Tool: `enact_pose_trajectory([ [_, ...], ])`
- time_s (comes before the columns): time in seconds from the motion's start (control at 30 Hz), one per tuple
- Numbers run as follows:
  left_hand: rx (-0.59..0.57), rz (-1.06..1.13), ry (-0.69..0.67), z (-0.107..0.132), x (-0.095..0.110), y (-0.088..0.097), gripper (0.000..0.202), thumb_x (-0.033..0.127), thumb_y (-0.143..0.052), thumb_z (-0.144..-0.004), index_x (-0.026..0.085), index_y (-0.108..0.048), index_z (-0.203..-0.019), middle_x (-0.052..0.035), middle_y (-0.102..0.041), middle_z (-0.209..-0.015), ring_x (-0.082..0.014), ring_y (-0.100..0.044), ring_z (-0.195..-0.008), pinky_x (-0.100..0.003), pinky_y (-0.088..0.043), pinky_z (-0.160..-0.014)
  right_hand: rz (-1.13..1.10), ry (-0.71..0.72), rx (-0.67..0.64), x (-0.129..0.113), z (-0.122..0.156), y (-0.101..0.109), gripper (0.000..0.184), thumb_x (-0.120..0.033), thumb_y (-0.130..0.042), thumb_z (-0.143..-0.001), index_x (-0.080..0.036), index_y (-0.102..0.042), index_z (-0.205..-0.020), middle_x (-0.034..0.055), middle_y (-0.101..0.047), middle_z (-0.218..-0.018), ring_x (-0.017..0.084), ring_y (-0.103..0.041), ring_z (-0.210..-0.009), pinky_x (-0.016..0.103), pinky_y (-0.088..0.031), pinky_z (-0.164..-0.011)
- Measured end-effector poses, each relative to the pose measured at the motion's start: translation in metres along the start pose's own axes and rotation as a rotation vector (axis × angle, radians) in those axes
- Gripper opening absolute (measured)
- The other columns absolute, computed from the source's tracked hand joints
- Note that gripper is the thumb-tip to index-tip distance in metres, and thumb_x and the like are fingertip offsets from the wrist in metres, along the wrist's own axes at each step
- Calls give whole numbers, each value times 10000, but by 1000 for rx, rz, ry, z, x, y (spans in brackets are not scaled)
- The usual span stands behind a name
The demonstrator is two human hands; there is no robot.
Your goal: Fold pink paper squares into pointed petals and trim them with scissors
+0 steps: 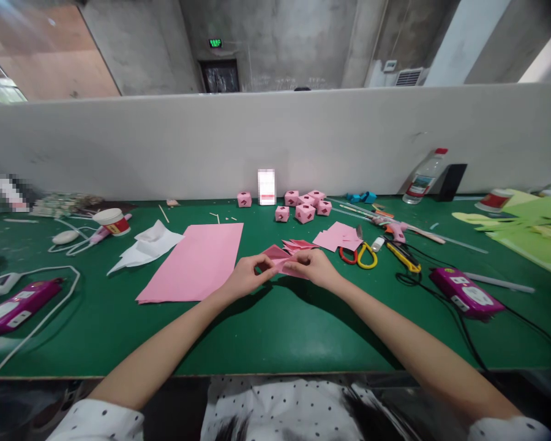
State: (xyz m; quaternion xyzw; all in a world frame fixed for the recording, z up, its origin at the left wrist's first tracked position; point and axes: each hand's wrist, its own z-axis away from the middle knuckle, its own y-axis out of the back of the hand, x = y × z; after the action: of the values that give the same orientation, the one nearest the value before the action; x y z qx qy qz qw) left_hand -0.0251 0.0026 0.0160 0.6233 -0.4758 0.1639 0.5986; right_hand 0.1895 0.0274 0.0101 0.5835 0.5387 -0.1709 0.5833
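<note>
Pinching, with both hands, at a folded pink paper (282,261) held just above the worktop (303,343): with the left hand (247,274) by thumb and fingertips at the left end, with the right hand (319,267) much the same way at the right. Easy, probably, to tear the paper or skew a crease by pulling harder with one side than the other, or to crumple the thin layers by squeezing too tightly. Stretched roughly crosswise, with the long axis from hand to hand and with one peaked corner pointing up and away from the body. Just behind, folded pieces (299,244), perhaps at risk of a nudge; impossible to tell whether touching the held paper. To the left, pink sheets (195,263); to the right, cut squares (337,236) beside scissors (360,250). Farthest, near the partition (165,147), boxes (305,212) and a lit phone (267,185).
</note>
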Motion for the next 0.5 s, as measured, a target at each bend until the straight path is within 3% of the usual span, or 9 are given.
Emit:
enact_pose_trajectory([
  [0.13,-62,-30,-37,1,-1,-2,325,423,-527,-873,148,-694,-828,-29,-681,-769,-136,-556,-682,-230,-402,-605,8,21,-15,-2,2,-7,330,-448,-634,-835,-143,-760,-829,32,-695,-713,137,-546,-619,234,-353,-541],
  [0.33,-94,-95,-98,1,-9,-2,300,396,-558,-864,141,-676,-758,1,-638,-698,-114,-518,-638,-227,-373,-604,25,49,-14,-3,4,-12,276,-416,-648,-835,-170,-770,-868,36,-735,-774,159,-608,-673,243,-416,-602],
  [0.5,-96,-150,-144,1,-8,0,308,394,-562,-867,145,-650,-708,-3,-613,-663,-124,-518,-651,-229,-376,-614,49,62,-44,-6,5,-10,272,-405,-663,-809,-147,-746,-824,30,-704,-729,141,-565,-627,237,-387,-568],
])
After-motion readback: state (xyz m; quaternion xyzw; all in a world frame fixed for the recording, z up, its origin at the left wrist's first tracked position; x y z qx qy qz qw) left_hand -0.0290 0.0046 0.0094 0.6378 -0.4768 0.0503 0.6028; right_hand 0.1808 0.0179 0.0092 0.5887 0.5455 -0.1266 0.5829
